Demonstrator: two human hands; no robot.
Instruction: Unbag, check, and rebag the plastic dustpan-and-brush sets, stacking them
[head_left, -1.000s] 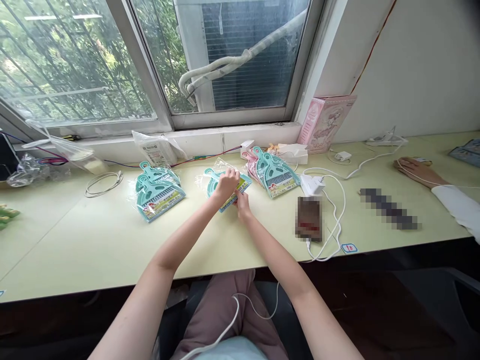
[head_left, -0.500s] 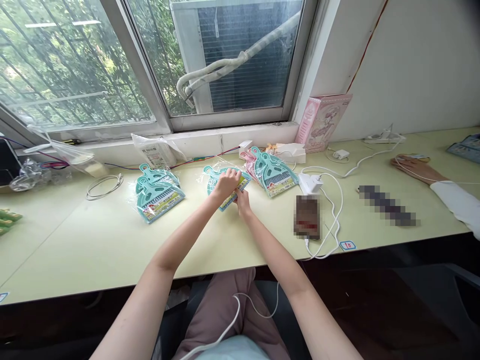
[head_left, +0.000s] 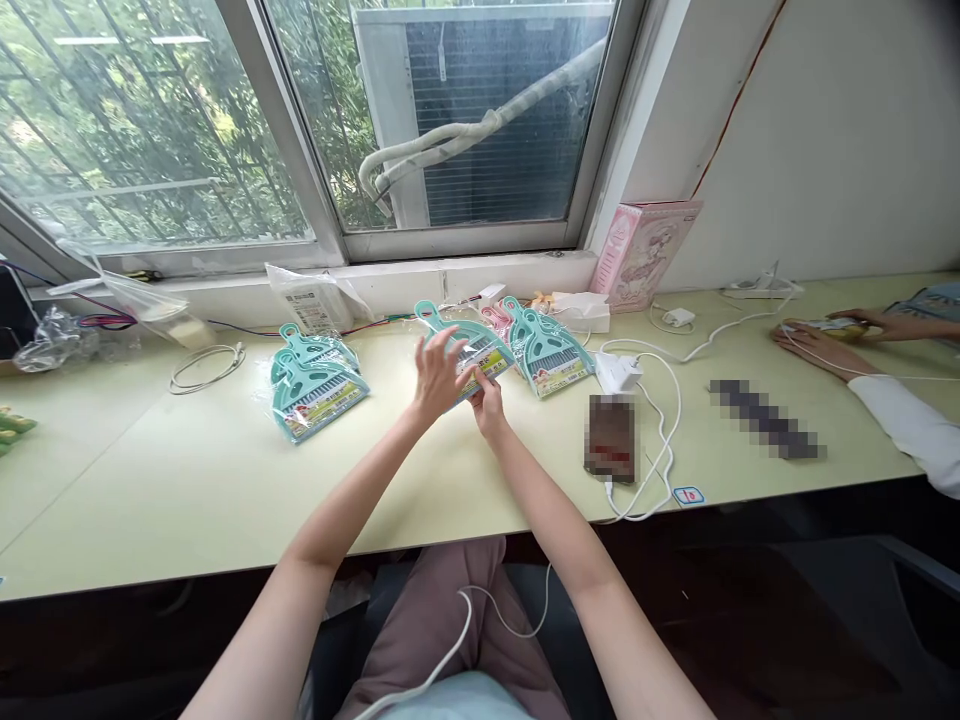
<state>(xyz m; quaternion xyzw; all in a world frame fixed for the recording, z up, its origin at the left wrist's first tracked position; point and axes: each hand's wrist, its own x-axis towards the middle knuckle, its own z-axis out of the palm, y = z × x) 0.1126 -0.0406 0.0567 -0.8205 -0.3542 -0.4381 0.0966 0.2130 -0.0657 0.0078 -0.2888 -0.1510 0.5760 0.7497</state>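
A teal dustpan-and-brush set (head_left: 491, 352) with a yellow label along its lower edge is tilted up in front of me. My right hand (head_left: 487, 402) pinches its lower edge, thumb towards me. My left hand (head_left: 439, 376) is raised over its left part with fingers spread, hiding some of it; whether a fingertip touches it, I cannot tell. On the left lie more teal dustpan sets (head_left: 319, 390) in clear wrapping. To the right, another teal group (head_left: 553, 348) overlaps pink dustpan sets (head_left: 495, 317).
A phone (head_left: 610, 440) with a pixelated screen, a white charger (head_left: 619, 372) and looping cables lie to the right. A pink box (head_left: 645, 255) stands by the wall. Another person's hands (head_left: 814, 350) are at the far right. A coiled cable (head_left: 206, 368) lies left.
My left hand has come off the dustpan set and opened its fingers. The set's handle has swung upward while my right hand keeps hold. The other person's second hand has come into view.
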